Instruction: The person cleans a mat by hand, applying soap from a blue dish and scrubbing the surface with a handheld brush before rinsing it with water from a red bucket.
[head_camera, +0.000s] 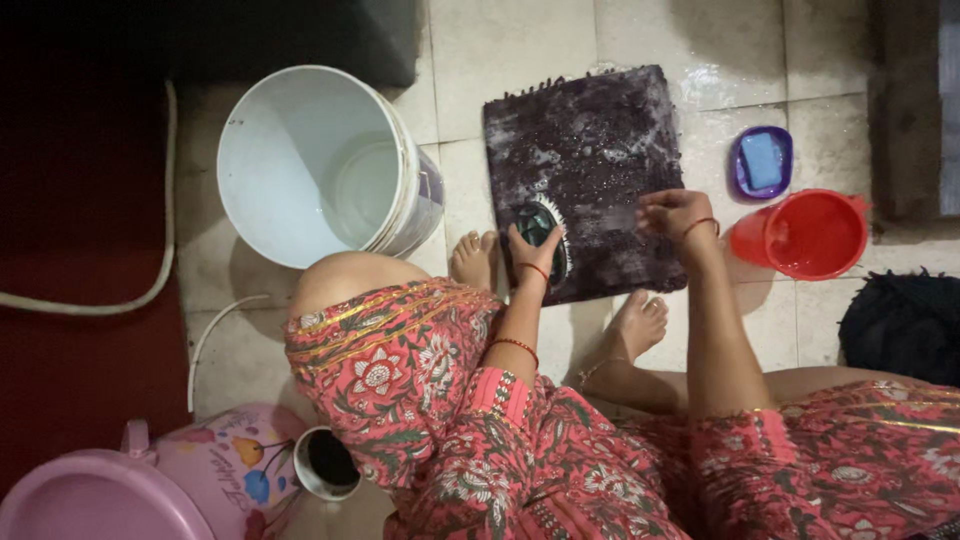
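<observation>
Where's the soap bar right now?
In the head view, the blue soap bar lies in a purple dish on the tiled floor, right of the dark mat and just above the red mug.

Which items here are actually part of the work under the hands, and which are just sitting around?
In use:
- dark soapy mat on the wet tiled floor
- scrubbing brush, gripped by the left hand
- right hand, pressing on the mat

Lying about:
- white bucket
- red mug
- purple dish with blue soap bar
- pink tub
- dark cloth heap
- hose
</observation>
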